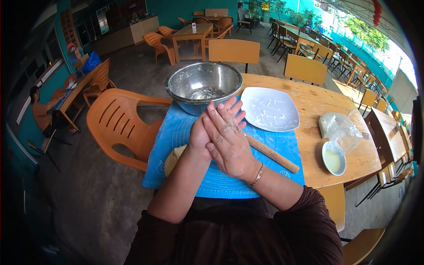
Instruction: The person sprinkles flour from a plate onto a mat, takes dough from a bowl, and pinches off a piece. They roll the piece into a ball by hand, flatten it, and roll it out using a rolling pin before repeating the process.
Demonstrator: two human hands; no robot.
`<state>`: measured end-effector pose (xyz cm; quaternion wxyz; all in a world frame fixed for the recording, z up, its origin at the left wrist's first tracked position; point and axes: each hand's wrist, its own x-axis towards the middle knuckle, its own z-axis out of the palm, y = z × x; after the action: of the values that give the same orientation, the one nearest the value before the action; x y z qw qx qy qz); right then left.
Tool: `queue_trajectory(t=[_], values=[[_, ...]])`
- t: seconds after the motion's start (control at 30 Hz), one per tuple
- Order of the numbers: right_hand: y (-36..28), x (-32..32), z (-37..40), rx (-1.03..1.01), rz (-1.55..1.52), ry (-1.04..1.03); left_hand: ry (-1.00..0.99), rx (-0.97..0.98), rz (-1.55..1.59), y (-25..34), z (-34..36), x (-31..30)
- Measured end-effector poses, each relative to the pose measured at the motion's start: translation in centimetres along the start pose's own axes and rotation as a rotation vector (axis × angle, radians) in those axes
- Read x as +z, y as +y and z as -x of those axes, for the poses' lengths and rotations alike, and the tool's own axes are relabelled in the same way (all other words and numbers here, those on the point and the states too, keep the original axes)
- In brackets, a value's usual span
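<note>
My right hand (230, 143), floury and with a ring on it, lies flat across my left hand (198, 135), palm against palm. Both have their fingers stretched out, and whatever may be between the palms is hidden. They are above a blue pastry mat (221, 189) with printed measuring lines. Partly behind my left forearm, a pale lump of dough (172, 160) rests on the mat. A wooden rolling pin (274, 154) lies to the right of my hands, its far end hidden by them. Just beyond stands a steel mixing bowl (176, 81) streaked with flour.
Right of the bowl is a white plate (287, 112) dusted with flour. A plastic bag of flour (331, 125) and a small bowl of pale yellow liquid (334, 161) stand farther right. An orange chair (110, 119) is at left. Another person (43, 112) sits at a far-left table.
</note>
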<state>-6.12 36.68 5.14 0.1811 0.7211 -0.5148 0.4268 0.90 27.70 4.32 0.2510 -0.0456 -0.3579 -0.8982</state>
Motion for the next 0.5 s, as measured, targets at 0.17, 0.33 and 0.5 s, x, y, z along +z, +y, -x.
queue_trajectory(t=[0.17,0.33,0.5], values=[[3.3,-0.3,0.1,0.336,-0.245,0.103,0.014,0.052,-0.158,-1.9,1.6,2.2],[-1.4,0.8,0.6,0.146,-0.184,0.094,0.242,-0.016,0.019,-0.7,1.0,1.1],[-0.9,1.4,0.3,-0.070,-0.160,0.125,0.199,0.011,0.014,1.4,1.2,1.1]])
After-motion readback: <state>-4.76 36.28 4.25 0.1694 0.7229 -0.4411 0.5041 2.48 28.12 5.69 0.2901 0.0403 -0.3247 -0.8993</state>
